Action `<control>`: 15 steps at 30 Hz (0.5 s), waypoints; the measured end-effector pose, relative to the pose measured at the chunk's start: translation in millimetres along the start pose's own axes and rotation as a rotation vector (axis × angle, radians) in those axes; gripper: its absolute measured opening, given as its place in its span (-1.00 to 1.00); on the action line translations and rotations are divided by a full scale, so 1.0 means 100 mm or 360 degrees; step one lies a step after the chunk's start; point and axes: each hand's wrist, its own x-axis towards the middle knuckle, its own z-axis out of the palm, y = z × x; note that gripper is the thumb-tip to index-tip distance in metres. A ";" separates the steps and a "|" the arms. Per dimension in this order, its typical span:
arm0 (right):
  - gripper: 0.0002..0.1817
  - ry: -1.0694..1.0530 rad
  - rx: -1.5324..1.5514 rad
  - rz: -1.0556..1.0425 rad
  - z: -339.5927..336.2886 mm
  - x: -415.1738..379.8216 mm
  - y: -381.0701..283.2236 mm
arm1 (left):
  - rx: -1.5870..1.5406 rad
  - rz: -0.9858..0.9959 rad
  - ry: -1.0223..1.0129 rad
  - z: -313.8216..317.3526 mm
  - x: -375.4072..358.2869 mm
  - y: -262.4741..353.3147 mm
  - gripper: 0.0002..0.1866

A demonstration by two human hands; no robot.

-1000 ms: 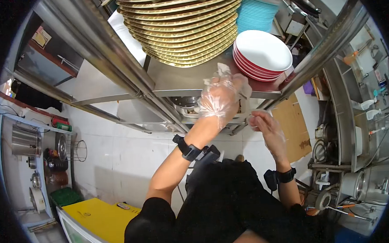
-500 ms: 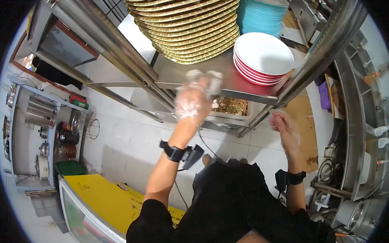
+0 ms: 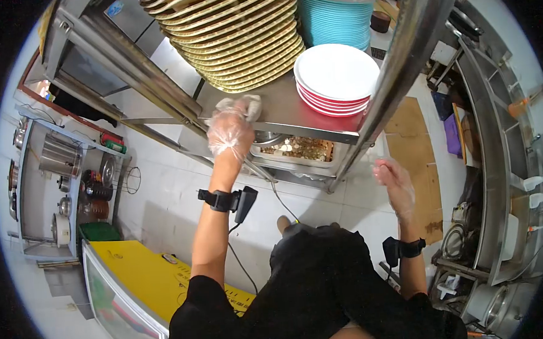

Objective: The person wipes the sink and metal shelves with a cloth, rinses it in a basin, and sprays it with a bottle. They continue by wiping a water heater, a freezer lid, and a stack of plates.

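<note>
My left hand (image 3: 229, 135), in a clear plastic glove, presses a crumpled light grey cloth (image 3: 252, 108) onto the front of the steel shelf (image 3: 275, 113). Just behind it rises a tall stack of gold-rimmed plates (image 3: 236, 50). To its right on the same shelf are white bowls with red outsides (image 3: 336, 76) and a stack of turquoise plates (image 3: 336, 21). My right hand (image 3: 394, 187), also gloved, hangs in the air to the right of the shelf, fingers curled; whether it holds anything is too small to tell.
Below the shelf sits a tray (image 3: 335, 165) of small brownish pieces. Steel posts (image 3: 394, 73) frame the rack. A yellow-topped cabinet (image 3: 137, 275) stands at lower left, a rack with pots (image 3: 59, 156) at left, and a steel sink counter (image 3: 492, 160) at right. A cable trails from my left wrist.
My left hand has moved left along the shelf's front with the cloth. The view has shifted slightly, showing more of the tray below. My right hand stays much the same.
</note>
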 end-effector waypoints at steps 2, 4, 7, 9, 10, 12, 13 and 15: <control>-0.73 -0.0020 -0.0060 0.0008 -0.04 0.01 -0.03 | 0.0164 0.0281 -0.0125 -0.16 -0.13 0.32 -0.54; -0.73 -0.0044 -0.0122 0.0001 -0.02 0.03 -0.09 | 0.0143 0.0444 -0.0104 0.18 -0.27 0.44 -0.42; -0.73 -0.0112 -0.0087 -0.0033 0.03 0.03 -0.18 | -0.0184 0.0466 -0.0018 -0.01 -0.40 0.83 -0.46; -0.73 -0.0157 -0.0097 -0.0053 0.00 0.00 -0.21 | -0.0257 0.0460 0.0001 0.00 -0.39 0.78 -0.47; -0.73 -0.0150 -0.0098 -0.0059 -0.04 -0.03 -0.21 | -0.0190 0.0385 0.0036 0.01 -0.37 0.71 -0.51; -0.73 -0.0047 -0.0096 -0.0063 -0.13 -0.09 -0.20 | -0.0140 0.0403 0.0145 0.04 -0.31 0.55 -0.56; -0.73 -0.0033 -0.0095 -0.0063 -0.21 -0.11 -0.15 | -0.0129 0.0291 0.0133 0.03 -0.30 0.49 -0.56; -0.72 -0.0027 -0.0115 0.0020 -0.36 -0.14 -0.03 | -0.0217 0.0170 0.0113 0.01 -0.29 0.52 -0.55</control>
